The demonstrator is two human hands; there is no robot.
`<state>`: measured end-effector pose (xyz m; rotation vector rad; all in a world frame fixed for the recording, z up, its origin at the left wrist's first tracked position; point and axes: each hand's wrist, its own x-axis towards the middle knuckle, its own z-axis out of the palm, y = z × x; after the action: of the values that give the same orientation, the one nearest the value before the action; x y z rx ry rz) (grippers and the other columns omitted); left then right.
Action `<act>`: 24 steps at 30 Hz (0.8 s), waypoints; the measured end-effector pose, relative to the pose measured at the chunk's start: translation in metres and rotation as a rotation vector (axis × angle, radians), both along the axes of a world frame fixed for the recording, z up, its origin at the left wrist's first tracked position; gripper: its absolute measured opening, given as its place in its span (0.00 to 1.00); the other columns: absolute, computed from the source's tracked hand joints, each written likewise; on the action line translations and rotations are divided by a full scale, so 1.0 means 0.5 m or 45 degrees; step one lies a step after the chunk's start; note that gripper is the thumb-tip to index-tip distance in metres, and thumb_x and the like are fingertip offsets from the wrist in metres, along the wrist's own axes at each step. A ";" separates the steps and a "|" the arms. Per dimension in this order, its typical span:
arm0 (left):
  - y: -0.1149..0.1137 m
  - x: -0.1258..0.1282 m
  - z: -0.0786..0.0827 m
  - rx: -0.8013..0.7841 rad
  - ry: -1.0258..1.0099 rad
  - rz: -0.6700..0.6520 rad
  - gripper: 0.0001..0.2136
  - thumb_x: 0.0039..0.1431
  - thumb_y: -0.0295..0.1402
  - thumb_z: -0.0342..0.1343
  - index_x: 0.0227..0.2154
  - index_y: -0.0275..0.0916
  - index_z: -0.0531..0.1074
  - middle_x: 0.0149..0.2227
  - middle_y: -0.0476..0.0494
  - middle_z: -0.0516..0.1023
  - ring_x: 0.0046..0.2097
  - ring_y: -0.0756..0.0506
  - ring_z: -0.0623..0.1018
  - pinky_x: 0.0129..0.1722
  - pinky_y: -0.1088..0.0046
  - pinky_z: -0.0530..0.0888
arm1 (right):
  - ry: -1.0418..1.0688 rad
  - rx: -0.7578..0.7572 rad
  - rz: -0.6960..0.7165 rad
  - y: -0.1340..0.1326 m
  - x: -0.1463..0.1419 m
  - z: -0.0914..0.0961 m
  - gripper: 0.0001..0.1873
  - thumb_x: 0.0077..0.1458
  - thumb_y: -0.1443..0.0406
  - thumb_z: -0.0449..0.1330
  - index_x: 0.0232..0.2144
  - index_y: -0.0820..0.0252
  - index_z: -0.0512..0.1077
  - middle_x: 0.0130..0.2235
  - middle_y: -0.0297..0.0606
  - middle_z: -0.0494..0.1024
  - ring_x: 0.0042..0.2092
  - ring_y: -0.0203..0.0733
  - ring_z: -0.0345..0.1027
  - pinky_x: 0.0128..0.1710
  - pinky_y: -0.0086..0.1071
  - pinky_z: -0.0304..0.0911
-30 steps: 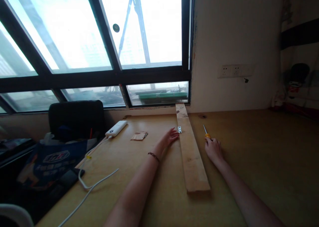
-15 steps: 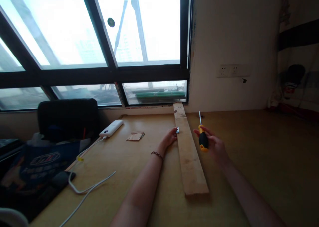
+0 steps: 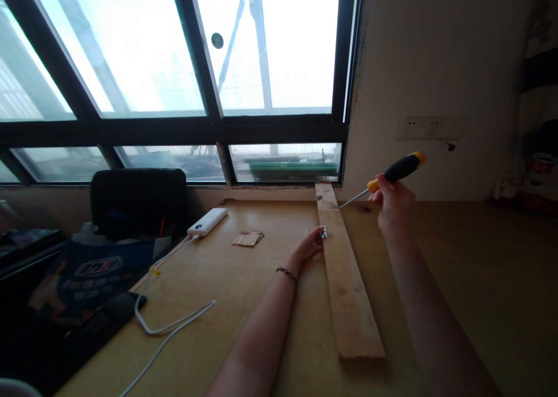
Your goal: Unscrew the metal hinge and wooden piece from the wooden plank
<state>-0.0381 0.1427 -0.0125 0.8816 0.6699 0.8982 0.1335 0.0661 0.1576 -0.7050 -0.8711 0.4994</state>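
Note:
A long wooden board point(image 3: 352, 286) lies lengthwise on the table, its far end by the window. At the board's left edge my left hand point(image 3: 310, 243) is closed on a small shiny metal plate with holes point(image 3: 323, 232), pressed against the wood. My right hand point(image 3: 394, 202) grips a screwdriver point(image 3: 400, 167) with a yellow and black handle, raised to the right of the board. The handle points up and right. Its shaft slants down left, with the tip near the board's right edge; whether it touches, I cannot tell.
On the table point(image 3: 187, 350) lie a white power bank point(image 3: 207, 222), its white cable point(image 3: 174, 330) and a small stack of flat brown pieces point(image 3: 247, 238). A black chair point(image 3: 138, 202) and a blue bag point(image 3: 98, 275) stand to the left. Wall sockets point(image 3: 422, 128) are at the back right.
My right hand has lifted and turned the screwdriver from tip-up to tip-down, toward the board. My left hand stays on the metal plate. The whole view has shifted slightly.

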 end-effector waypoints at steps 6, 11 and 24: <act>0.000 0.005 0.000 -0.006 0.080 0.029 0.10 0.48 0.34 0.54 0.31 0.32 0.68 0.27 0.43 0.74 0.26 0.49 0.75 0.27 0.71 0.74 | -0.321 -0.144 -0.094 0.039 -0.020 -0.041 0.18 0.45 0.52 0.58 0.22 0.61 0.65 0.11 0.26 0.62 0.15 0.33 0.61 0.16 0.26 0.57; 0.004 0.011 -0.009 -0.007 0.131 0.085 0.09 0.48 0.35 0.54 0.29 0.33 0.67 0.25 0.44 0.73 0.25 0.49 0.74 0.26 0.73 0.73 | -0.456 -0.292 -0.043 0.072 -0.013 -0.084 0.19 0.44 0.50 0.58 0.21 0.60 0.63 0.11 0.26 0.62 0.15 0.35 0.62 0.18 0.27 0.60; -0.001 0.017 -0.007 0.002 0.069 0.100 0.09 0.48 0.33 0.54 0.31 0.33 0.68 0.28 0.42 0.74 0.27 0.49 0.74 0.28 0.74 0.73 | -0.553 -0.425 -0.032 0.105 -0.009 -0.133 0.20 0.45 0.49 0.56 0.21 0.59 0.62 0.11 0.27 0.63 0.16 0.36 0.64 0.18 0.27 0.59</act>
<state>-0.0294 0.1424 -0.0161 0.8887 0.7547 0.9477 0.1292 0.1184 0.0909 -1.1562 -1.1967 0.4819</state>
